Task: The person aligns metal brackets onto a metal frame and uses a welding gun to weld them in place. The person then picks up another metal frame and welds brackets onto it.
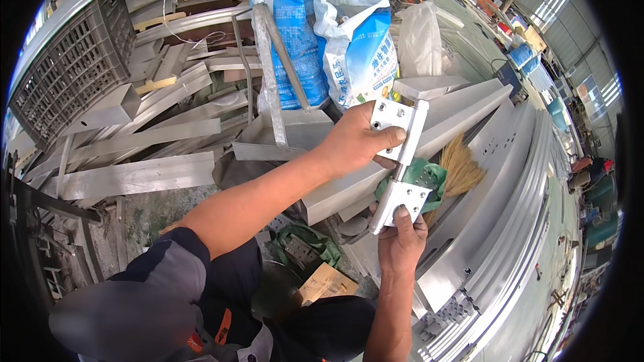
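Both hands hold a silvery metal hinge made of two halves. My left hand is closed on the upper half, thumb pressed across its drilled leaf. My right hand grips the lower half from below, with the thumb on its plate. A dark pin bridges the gap between the two barrels, and the leaves point to opposite sides. Fingers behind the plates are partly hidden. Just behind the hinge lies a green bag. Below my left forearm, another green bag holds perforated metal pieces.
Metal offcuts pile up at left beside a grey plastic crate. Blue-and-white sacks stand ahead. Long metal profiles line the right side, near a straw broom. A cardboard piece lies by my legs.
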Available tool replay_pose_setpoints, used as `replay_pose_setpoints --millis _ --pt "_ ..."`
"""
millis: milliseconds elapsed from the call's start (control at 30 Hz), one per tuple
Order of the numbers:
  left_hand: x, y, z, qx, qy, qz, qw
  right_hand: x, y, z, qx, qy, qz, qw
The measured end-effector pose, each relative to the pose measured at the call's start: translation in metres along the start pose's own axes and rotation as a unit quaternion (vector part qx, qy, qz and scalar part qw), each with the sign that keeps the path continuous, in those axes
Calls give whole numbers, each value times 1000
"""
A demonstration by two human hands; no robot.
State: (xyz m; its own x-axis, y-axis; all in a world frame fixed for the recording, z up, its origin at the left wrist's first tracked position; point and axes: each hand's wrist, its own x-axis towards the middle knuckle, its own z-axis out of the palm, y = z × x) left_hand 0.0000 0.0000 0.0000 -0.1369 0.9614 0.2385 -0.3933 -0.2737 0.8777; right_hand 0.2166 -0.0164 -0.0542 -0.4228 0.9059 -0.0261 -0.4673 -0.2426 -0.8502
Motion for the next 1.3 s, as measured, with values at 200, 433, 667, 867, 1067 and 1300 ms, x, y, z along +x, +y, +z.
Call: replay_pose_setpoints --millis 200,433,667,867,1067,1300 --pt "2 6 -7 25 25 4 999 0 -3 0 -4 -3 10 1000" --pt "-1 1 -9 50 -8 -33 998 3 -7 0 4 7 2 1000" --pt "-16 6 -38 54 -150 -143 977 10 -33 -38 -101 16 -59 993" --pt "-14 -8 -50 -44 -194 -299 933 15 -55 -66 -227 5 -87 970" --pt "-14 -27 -53 -17 -211 -319 924 21 -70 -64 -244 -48 -80 965" --pt "-31 -56 -14 156 -327 -338 869 22 -58 -36 -329 42 -53 942"
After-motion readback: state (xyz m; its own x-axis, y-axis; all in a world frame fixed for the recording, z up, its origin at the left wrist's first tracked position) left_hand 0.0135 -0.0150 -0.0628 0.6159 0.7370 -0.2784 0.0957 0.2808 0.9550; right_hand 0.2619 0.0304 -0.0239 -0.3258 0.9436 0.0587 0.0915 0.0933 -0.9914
